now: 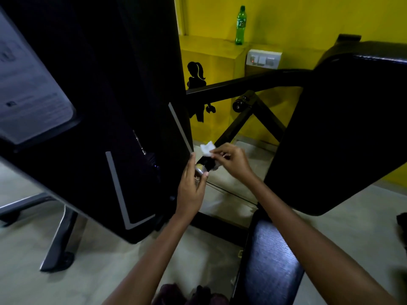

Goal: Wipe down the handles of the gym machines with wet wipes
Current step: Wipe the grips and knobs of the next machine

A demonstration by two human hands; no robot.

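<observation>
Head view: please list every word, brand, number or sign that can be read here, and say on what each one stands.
"7": logo on the label of the green bottle standing on the yellow ledge; the rest of the label is too small to read.
Printed text on the grey placard of the black machine: blurred, unreadable.
Black silhouette figure on the yellow wall: a picture, no words.

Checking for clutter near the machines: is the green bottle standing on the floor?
No, the green bottle stands upright on the yellow ledge by the wall.

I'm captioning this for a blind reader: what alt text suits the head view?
A person's right hand presses a white wet wipe around a black machine handle while the left hand steadies its metal end. A green bottle stands on a yellow ledge behind.
</observation>
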